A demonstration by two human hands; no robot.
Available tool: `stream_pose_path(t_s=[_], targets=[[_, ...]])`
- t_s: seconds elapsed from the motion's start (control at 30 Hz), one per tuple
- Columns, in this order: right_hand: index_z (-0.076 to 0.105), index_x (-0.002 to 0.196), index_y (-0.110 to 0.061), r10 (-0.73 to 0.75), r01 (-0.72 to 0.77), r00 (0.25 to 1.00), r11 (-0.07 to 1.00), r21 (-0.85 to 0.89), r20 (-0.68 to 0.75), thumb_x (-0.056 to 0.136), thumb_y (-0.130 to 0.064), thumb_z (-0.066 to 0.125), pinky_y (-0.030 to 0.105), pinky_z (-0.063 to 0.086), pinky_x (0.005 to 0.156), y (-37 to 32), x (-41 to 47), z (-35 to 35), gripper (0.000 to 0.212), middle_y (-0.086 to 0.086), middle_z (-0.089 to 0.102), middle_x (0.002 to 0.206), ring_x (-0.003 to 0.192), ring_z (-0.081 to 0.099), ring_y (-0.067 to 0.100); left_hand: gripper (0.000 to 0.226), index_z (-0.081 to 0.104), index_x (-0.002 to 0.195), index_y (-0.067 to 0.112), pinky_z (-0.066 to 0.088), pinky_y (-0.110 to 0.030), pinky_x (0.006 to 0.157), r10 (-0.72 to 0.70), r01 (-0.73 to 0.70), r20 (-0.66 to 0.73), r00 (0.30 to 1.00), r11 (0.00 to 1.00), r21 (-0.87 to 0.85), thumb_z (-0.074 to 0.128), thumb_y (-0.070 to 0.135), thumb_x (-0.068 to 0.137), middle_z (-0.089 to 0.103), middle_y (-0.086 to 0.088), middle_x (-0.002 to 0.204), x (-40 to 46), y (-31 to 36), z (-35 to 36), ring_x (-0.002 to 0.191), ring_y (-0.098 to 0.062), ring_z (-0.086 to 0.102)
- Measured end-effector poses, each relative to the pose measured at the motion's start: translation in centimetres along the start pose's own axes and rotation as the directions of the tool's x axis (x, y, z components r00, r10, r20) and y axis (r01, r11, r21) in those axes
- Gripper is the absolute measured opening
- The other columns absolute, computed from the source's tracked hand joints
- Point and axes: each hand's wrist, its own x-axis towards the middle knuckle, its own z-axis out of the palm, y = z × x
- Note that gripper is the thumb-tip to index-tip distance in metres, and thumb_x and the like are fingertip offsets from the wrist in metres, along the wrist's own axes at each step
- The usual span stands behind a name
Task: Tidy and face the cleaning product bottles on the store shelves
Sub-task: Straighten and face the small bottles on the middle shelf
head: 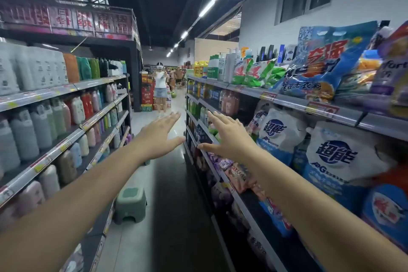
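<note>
Both my arms stretch straight out down a store aisle. My left hand [159, 137] is flat, palm down, fingers apart, holding nothing. My right hand [225, 137] is likewise flat and empty, close to the front edge of the right shelves [287, 100]. Rows of cleaning product bottles [42, 126] fill the left shelves, white, grey, pink and red, mostly upright. On the right stand further bottles [223, 68] at the far end of the top shelf. Neither hand touches a bottle.
White and blue detergent bags [340, 157] and a large blue powder bag [320, 66] crowd the right shelves. A green step stool [130, 204] stands on the aisle floor by the left shelves. A person [160, 88] stands far down the aisle by stacked red boxes.
</note>
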Motion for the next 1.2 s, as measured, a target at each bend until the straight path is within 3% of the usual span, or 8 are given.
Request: stream_pose_path(t_s=[0.37,0.87,1.2], targets=[[0.006,0.149,-0.025,-0.068,0.067,0.998,0.991,-0.118,-0.009,0.076,-0.067,0.053,0.051,0.007,0.118,7.6,17.6,4.0,0.096,-0.001,0.012,0.158,0.145,0.011,0.02,0.072,0.006,0.149,0.024,0.011,-0.035,0.115,0.019,-0.022,0.016,1.0,0.976,0.214,0.044,0.047,0.092,0.009,0.003,0.157,15.6,-6.6,2.0,0.144,-0.017,0.01],[0.008,0.149,-0.024,-0.073,0.089,0.99,0.988,-0.13,0.118,0.079,-0.061,0.055,0.051,0.006,0.118,12.4,37.9,15.4,0.091,0.001,0.013,0.157,0.145,0.01,0.022,0.073,0.006,0.148,0.026,0.016,-0.037,0.116,-0.025,0.017,0.049,0.998,0.988,0.156,0.045,0.048,0.091,0.01,0.003,0.157,33.5,-22.0,10.5,0.144,-0.015,0.011],[0.008,0.149,-0.024,0.06,-0.027,0.987,0.976,-0.215,0.146,0.08,-0.061,0.055,0.048,0.007,0.116,15.9,53.1,23.7,0.091,0.0,0.014,0.157,0.145,0.011,0.02,0.073,0.005,0.148,0.023,0.014,-0.035,0.116,0.17,-0.198,0.137,0.976,0.951,0.235,0.045,0.045,0.092,0.009,-0.001,0.157,49.1,-34.7,13.4,0.144,-0.016,0.01]])
